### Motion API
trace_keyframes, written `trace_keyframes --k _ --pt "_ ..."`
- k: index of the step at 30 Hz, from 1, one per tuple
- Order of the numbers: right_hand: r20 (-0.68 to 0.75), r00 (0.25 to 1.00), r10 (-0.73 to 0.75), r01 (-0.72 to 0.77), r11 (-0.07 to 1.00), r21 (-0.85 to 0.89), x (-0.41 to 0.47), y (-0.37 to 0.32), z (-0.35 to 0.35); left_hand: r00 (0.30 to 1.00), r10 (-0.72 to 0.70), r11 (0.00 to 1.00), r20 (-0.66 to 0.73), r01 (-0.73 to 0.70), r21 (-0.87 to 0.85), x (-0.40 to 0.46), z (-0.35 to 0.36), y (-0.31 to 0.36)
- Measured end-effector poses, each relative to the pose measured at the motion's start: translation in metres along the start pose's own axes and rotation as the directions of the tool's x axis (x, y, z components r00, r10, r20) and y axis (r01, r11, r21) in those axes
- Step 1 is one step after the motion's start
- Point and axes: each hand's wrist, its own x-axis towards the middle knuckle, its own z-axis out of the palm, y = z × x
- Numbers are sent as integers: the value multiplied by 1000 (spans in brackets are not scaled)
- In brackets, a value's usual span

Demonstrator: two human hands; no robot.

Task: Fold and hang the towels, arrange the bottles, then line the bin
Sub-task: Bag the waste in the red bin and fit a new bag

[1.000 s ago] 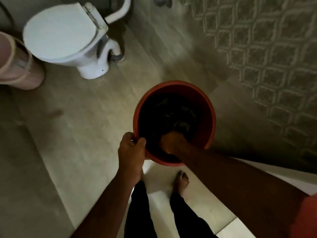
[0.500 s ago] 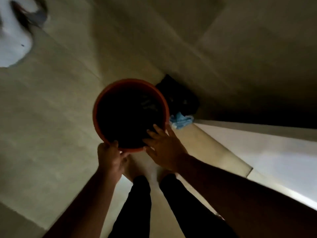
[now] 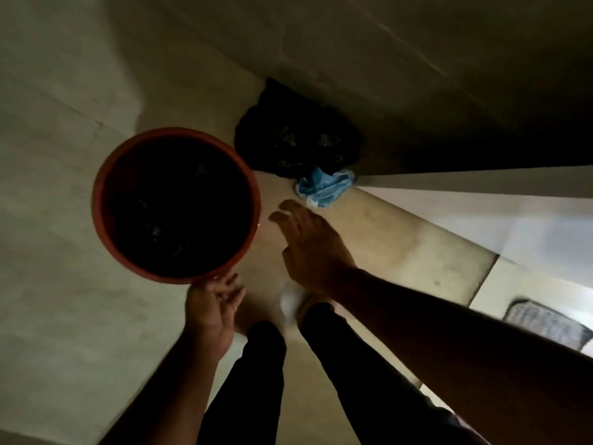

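A round orange-red bin (image 3: 96,200) stands on the tiled floor at centre left, its inside dark, with something black and glossy lining it. My left hand (image 3: 211,306) is just below the bin's near rim, fingers loosely spread, fingertips at the rim. My right hand (image 3: 308,245) hovers to the right of the bin, fingers apart and holding nothing, pointing toward a crumpled blue bag (image 3: 324,187). A full black rubbish bag (image 3: 295,136) lies behind the blue one, against the wall.
My legs in black trousers (image 3: 256,380) and bare feet are below the hands. A wall runs across the top. A white raised ledge (image 3: 481,200) lies to the right, with a grey patterned mat (image 3: 545,326) at far right.
My left hand has let go of the bin's rim. My right hand has come out of the bin and moved right toward the blue bag. The view has swung right, and the toilet is gone from it.
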Motion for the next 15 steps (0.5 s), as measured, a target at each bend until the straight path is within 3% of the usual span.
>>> trace_keyframes --k 2,4,6,9,12,15 --pt "-41 978 204 -206 978 -36 5 14 -7 997 -66 987 37 60 148 -13 7 -14" --pt "25 944 329 -318 928 -195 21 42 -4 986 -120 947 119 78 311 -21 25 -30" --pt "65 942 329 -278 875 -397 46 77 5 969 -145 898 202 43 438 -14 46 -41" --pt "91 964 250 -155 807 -569 101 123 20 944 -85 815 320 -119 567 11 77 -47" --pt "160 931 329 -169 774 -610 151 153 43 923 -9 820 384 -213 531 37 99 -40" --pt "299 853 428 -226 820 -526 174 167 72 910 26 838 414 -245 487 61 108 -30"
